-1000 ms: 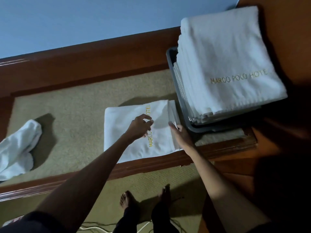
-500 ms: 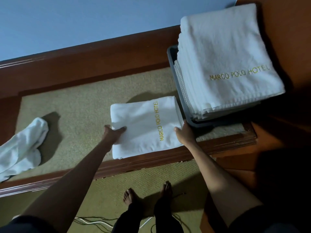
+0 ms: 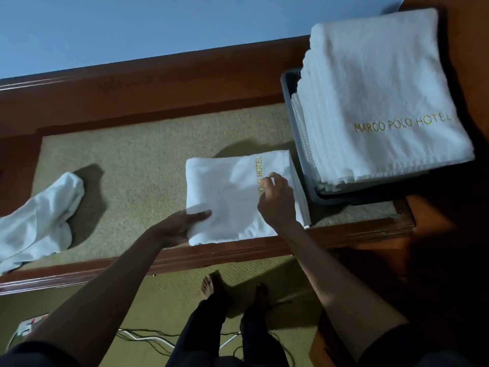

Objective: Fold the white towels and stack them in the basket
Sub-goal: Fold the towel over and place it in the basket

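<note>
On the carpeted ledge (image 3: 145, 160): a folded towel (image 3: 227, 192) lay flat, just left of the basket (image 3: 292, 123).
Left hand (image 3: 182, 226): gripped the towel's near left corner, thumb on top.
Right hand (image 3: 276, 202): rested on the towel's right part, fingers curled; whether they pinched cloth could not be told.
Lettering: gold "HOTEL" on the folded towel, the rest partly under the hand; "MARCO POLO HOTEL" atop the stack (image 3: 383, 83).
Basket: grey, the stack rising above its rim.
Far left: a loose towel (image 3: 42, 218), crumpled.
</note>
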